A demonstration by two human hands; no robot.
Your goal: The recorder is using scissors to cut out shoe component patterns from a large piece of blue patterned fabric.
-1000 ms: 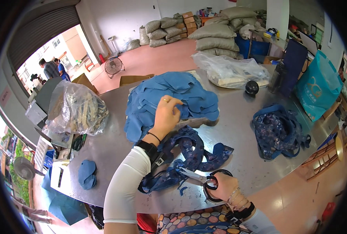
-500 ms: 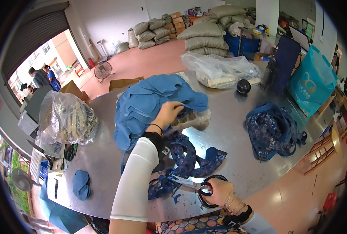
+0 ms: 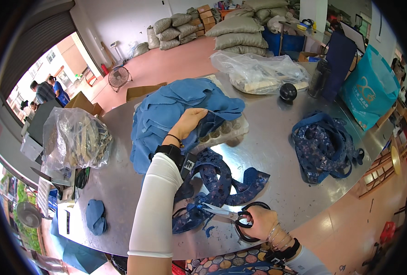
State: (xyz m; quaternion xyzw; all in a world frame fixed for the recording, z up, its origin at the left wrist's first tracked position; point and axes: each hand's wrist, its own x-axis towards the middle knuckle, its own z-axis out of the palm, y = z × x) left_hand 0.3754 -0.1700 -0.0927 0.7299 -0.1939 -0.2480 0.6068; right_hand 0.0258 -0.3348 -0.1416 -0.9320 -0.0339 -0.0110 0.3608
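My left hand [image 3: 189,123] pinches the edge of a blue fabric piece at the near right side of a heaped pile of blue cut pieces [image 3: 167,107]. A dark patterned underside [image 3: 210,122] shows beside its fingertips. My right hand [image 3: 262,223] is closed round black-handled scissors [image 3: 226,212], their blades pointing left and a little apart. At the blade tips lies a tangled strip of dark blue patterned fabric [image 3: 212,176], stretched across the table below the pile. Small blue scraps [image 3: 208,231] lie near the blades.
On the metal table [image 3: 276,151], a patterned strap bundle [image 3: 322,146] lies right and a few blue pieces [image 3: 96,217] left. An egg-carton-like tray [image 3: 231,133] sits under the pile. Clear plastic bags [image 3: 75,140], a black ball [image 3: 287,92], a bottle [image 3: 319,79] and a turquoise bag [image 3: 368,89] stand around.
My left hand has pulled back slightly toward me, lifting the fabric edge so its dark patterned side shows. My right hand and the scissors stay nearly in place.
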